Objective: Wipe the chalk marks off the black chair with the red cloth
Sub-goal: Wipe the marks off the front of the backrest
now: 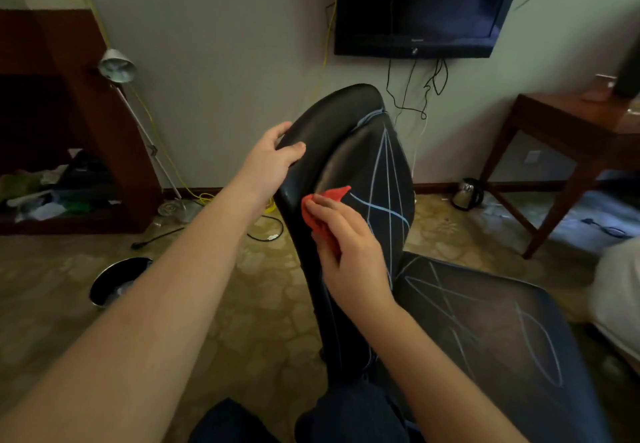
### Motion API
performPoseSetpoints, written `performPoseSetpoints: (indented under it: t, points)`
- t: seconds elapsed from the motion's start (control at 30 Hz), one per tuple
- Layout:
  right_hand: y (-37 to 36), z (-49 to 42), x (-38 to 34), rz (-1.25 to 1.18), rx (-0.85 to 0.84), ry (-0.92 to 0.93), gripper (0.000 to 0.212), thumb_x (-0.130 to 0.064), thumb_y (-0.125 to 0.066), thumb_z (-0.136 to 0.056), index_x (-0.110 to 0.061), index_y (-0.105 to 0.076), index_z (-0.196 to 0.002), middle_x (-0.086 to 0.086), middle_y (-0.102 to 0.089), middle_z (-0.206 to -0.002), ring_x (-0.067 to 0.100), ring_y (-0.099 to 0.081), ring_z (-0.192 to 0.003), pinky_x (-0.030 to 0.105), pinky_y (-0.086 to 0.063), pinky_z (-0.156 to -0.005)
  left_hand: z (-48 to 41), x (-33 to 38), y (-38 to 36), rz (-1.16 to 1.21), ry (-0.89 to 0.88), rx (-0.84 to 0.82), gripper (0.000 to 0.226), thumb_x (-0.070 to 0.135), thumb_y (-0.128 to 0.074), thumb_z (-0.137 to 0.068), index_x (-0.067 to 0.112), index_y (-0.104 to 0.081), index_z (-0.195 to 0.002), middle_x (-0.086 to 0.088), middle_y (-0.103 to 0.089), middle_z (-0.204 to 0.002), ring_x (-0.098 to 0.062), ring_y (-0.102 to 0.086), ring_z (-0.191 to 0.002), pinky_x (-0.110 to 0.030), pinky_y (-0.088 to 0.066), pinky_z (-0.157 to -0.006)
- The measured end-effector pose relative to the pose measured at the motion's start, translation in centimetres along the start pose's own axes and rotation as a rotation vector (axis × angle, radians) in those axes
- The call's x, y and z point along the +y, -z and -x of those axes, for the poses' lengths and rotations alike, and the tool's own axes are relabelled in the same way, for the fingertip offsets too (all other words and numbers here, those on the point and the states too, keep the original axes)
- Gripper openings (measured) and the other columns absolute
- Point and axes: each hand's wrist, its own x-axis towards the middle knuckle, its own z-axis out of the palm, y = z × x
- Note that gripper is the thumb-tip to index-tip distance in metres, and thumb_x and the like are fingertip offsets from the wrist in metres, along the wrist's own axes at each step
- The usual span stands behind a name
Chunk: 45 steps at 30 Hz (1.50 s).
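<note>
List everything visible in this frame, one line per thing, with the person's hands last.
black chair: one, black, centre, its backrest towards the wall
chalk marks: several lines, pale blue-white, on the backrest and seat
red cloth: one, red, on the backrest front
television: one, black, on the wall, top
floor lamp: one, silver, left
yellow cable: one, yellow, down the wall
kettle: one, silver and black, on the floor by the wall
side table: one, brown wood, right
round container: one, dark with a shiny rim, on the floor, left
left hand: grips the backrest's edge
right hand: holds the red cloth against the backrest
</note>
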Motion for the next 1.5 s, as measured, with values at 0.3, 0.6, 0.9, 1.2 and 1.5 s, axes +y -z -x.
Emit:
performPoseSetpoints:
  t: [0.3,0.6,0.9,1.2,1.5]
  points:
    - [1.6,1.6,1.6,0.088,-0.067,-0.014,0.044,0.006,-0.067,-0.080,-0.015,-0.069,-0.119,-0.004,-0.065,-0.122,0.011,-0.058,-0.116,0.026,-0.046,-0.103,-0.1,-0.1,0.0,0.024,0.018,0.003,0.049,0.008,-0.054,-0.100,0.011,-0.041,-0.147,-0.006,-0.056,-0.131,-0.015,-0.059,-0.109,-0.020,-0.050,-0.086]
    - [2.5,-2.4,-0.4,-0.030,-0.062,-0.010,0.042,0.007,-0.064,-0.080,-0.015,-0.070,-0.116,-0.005,-0.069,-0.112,0.010,-0.061,-0.109,0.021,-0.046,-0.100,0.5,0.2,-0.2,-0.005,0.022,0.009,0.050,0.011,-0.053,-0.100,0.013,-0.039,-0.148,-0.003,-0.054,-0.133,-0.016,-0.057,-0.115,-0.026,-0.048,-0.098]
    - [1.2,1.6,1.3,0.068,-0.040,-0.068,0.043,0.006,-0.068,-0.078,-0.013,-0.068,-0.117,-0.008,-0.066,-0.112,0.010,-0.058,-0.108,0.017,-0.044,-0.098,0.1,-0.4,0.2,0.027,0.036,0.018,0.050,0.010,-0.054,-0.099,0.014,-0.041,-0.148,-0.007,-0.053,-0.140,-0.021,-0.057,-0.122,-0.035,-0.047,-0.104]
    - [3.7,-3.1,-0.5,0.011,-0.004,0.029,0.039,0.007,-0.063,-0.081,-0.015,-0.071,-0.112,-0.008,-0.069,-0.108,0.009,-0.059,-0.105,0.017,-0.046,-0.095,0.4,0.0,-0.3,0.018,0.025,0.025,0.050,0.009,-0.054,-0.099,0.012,-0.041,-0.148,-0.008,-0.052,-0.141,-0.020,-0.056,-0.124,-0.031,-0.045,-0.103]
    - [0.9,0.1,0.7,0.048,0.010,0.011,0.046,0.009,-0.066,-0.076,-0.012,-0.068,-0.116,-0.004,-0.069,-0.111,0.013,-0.058,-0.105,0.016,-0.043,-0.097,0.3,-0.2,-0.1,0.053,0.030,0.026,0.050,0.008,-0.054,-0.099,0.013,-0.042,-0.147,-0.007,-0.055,-0.138,-0.018,-0.059,-0.117,-0.028,-0.047,-0.097]
